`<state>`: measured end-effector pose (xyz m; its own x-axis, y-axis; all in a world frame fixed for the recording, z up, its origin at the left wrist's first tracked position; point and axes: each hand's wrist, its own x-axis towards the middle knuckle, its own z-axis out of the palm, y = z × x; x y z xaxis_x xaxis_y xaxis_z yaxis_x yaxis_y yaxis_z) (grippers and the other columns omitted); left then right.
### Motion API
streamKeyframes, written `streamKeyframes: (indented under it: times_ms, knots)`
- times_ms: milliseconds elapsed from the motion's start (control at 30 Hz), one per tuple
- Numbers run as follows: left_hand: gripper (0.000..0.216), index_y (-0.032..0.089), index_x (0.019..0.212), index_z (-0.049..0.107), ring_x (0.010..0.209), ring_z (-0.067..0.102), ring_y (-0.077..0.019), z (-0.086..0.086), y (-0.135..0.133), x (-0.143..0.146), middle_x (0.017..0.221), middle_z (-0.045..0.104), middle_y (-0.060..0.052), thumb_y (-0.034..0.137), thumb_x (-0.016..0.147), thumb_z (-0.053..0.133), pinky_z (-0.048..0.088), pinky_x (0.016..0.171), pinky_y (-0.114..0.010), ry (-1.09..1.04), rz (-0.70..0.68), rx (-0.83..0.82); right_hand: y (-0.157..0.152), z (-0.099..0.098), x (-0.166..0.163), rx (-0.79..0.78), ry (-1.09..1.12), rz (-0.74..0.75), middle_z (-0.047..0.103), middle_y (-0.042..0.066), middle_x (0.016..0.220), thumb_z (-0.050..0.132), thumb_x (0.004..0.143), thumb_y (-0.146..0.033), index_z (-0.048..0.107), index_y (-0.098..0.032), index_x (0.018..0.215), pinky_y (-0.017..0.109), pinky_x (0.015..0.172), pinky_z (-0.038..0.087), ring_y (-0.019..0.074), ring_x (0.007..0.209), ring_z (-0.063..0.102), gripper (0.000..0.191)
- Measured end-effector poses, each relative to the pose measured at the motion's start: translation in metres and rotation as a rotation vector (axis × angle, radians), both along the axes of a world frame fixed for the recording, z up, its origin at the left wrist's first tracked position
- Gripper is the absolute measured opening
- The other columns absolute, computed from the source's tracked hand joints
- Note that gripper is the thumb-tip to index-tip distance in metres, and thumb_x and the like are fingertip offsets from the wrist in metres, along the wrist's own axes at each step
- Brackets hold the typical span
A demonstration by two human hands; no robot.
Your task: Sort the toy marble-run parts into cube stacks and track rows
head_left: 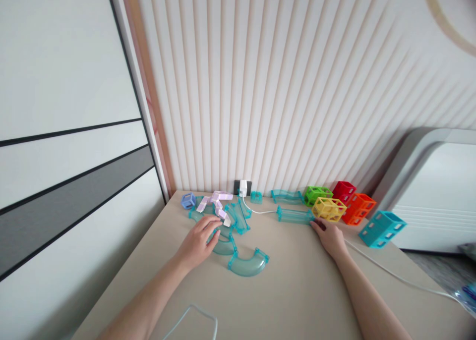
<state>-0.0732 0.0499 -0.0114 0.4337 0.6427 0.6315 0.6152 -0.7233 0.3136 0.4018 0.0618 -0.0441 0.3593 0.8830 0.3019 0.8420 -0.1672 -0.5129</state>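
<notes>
My left hand reaches over the left pile, thumb apart from the fingers. Its fingertips are at the lower end of a lilac-and-white branched piece, above translucent teal curved track pieces; whether they touch is unclear. A curved teal track piece lies in front of this hand. My right hand has its fingers bent together at the right end of a straight teal track piece, seemingly pinching it. Just behind that hand is a yellow open-frame block.
Green, red, orange and teal blocks stand at the right. A blue block sits far left. A wavy teal track lies by the wall. A white cable crosses the table from the plug.
</notes>
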Motion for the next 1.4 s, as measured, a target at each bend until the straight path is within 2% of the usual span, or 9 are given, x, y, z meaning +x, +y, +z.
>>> streamKeyframes:
  times_ms: [200, 333, 467, 600, 767, 867, 1067, 1200, 1400]
  knots:
    - [0.022, 0.022, 0.114, 0.063, 0.111, 0.062, -0.0207, -0.004, -0.010, 0.013, 0.114, 0.065, -0.008, 0.021, 0.096, 0.050, 0.052, 0.099, -0.036, 0.020, -0.081, -0.077, 0.000, -0.001, 0.000, -0.011, 0.007, -0.009, 0.078, 0.012, 0.086, 0.054, 0.077, -0.049, 0.075, -0.016, 0.092, 0.039, 0.075, 0.053, 0.0314, 0.083, 0.072, 0.042]
    - [0.023, 0.022, 0.116, 0.062, 0.113, 0.060, -0.0216, -0.001, -0.016, 0.019, 0.115, 0.065, -0.008, 0.024, 0.096, 0.052, 0.051, 0.100, -0.037, 0.093, -0.152, -0.113, -0.005, -0.003, -0.004, -0.010, 0.023, -0.024, 0.077, 0.016, 0.093, 0.053, 0.077, -0.048, 0.072, -0.010, 0.108, 0.041, 0.078, 0.054, 0.0319, 0.086, 0.072, 0.053]
    - [0.026, 0.021, 0.119, 0.061, 0.117, 0.058, -0.0234, -0.001, -0.020, 0.021, 0.119, 0.065, -0.008, 0.029, 0.096, 0.054, 0.049, 0.103, -0.039, 0.164, -0.204, -0.142, -0.018, 0.003, -0.023, 0.168, -0.025, -0.053, 0.073, 0.020, 0.108, 0.048, 0.081, -0.048, 0.068, -0.008, 0.116, 0.046, 0.084, 0.054, 0.0334, 0.096, 0.069, 0.056]
    - [0.033, 0.021, 0.120, 0.062, 0.121, 0.055, -0.0277, -0.001, -0.022, 0.023, 0.120, 0.065, -0.010, 0.038, 0.093, 0.059, 0.045, 0.105, -0.044, 0.226, -0.288, -0.163, -0.031, 0.018, -0.081, 0.420, -0.055, 0.099, 0.072, 0.016, 0.109, 0.044, 0.092, -0.045, 0.070, -0.016, 0.108, 0.046, 0.093, 0.051, 0.0298, 0.104, 0.065, 0.042]
    - [0.062, 0.019, 0.128, 0.059, 0.124, 0.052, -0.0318, -0.001, -0.023, 0.024, 0.124, 0.064, -0.013, 0.058, 0.082, 0.068, 0.041, 0.109, -0.049, 0.286, -0.387, -0.196, -0.029, 0.030, -0.176, 0.357, 0.077, 0.438, 0.073, 0.009, 0.100, 0.046, 0.099, -0.037, 0.070, -0.021, 0.100, 0.039, 0.089, 0.053, 0.0242, 0.096, 0.067, 0.029]
    - [0.060, 0.019, 0.129, 0.059, 0.124, 0.052, -0.0314, -0.002, -0.023, 0.024, 0.125, 0.063, -0.012, 0.050, 0.079, 0.073, 0.041, 0.109, -0.049, 0.314, -0.372, -0.205, -0.022, 0.028, -0.205, 0.361, 0.135, 0.497, 0.074, 0.009, 0.097, 0.046, 0.099, -0.034, 0.070, -0.021, 0.096, 0.038, 0.087, 0.054, 0.0241, 0.095, 0.067, 0.028]
    - [0.050, 0.022, 0.129, 0.058, 0.127, 0.051, -0.0296, -0.003, -0.024, 0.023, 0.129, 0.062, -0.010, 0.030, 0.082, 0.073, 0.043, 0.108, -0.048, 0.331, -0.352, -0.245, -0.032, 0.020, -0.193, 0.293, 0.140, 0.636, 0.071, 0.010, 0.112, 0.049, 0.098, -0.034, 0.069, -0.023, 0.113, 0.040, 0.095, 0.053, 0.0245, 0.107, 0.065, 0.027]
    - [0.051, 0.025, 0.131, 0.058, 0.128, 0.052, -0.0300, -0.005, -0.024, 0.022, 0.130, 0.062, -0.009, 0.030, 0.083, 0.072, 0.045, 0.107, -0.049, 0.288, -0.366, -0.249, -0.045, 0.022, -0.182, 0.170, 0.208, 0.658, 0.072, 0.010, 0.110, 0.045, 0.100, -0.037, 0.071, -0.022, 0.108, 0.038, 0.093, 0.054, 0.0239, 0.104, 0.067, 0.031]
    - [0.053, 0.026, 0.131, 0.058, 0.129, 0.051, -0.0300, -0.009, -0.022, 0.023, 0.130, 0.062, -0.009, 0.031, 0.082, 0.075, 0.045, 0.108, -0.048, 0.289, -0.364, -0.263, -0.048, 0.024, -0.185, 0.132, 0.216, 0.720, 0.072, 0.010, 0.110, 0.047, 0.100, -0.038, 0.070, -0.022, 0.110, 0.037, 0.094, 0.053, 0.0234, 0.105, 0.066, 0.030]
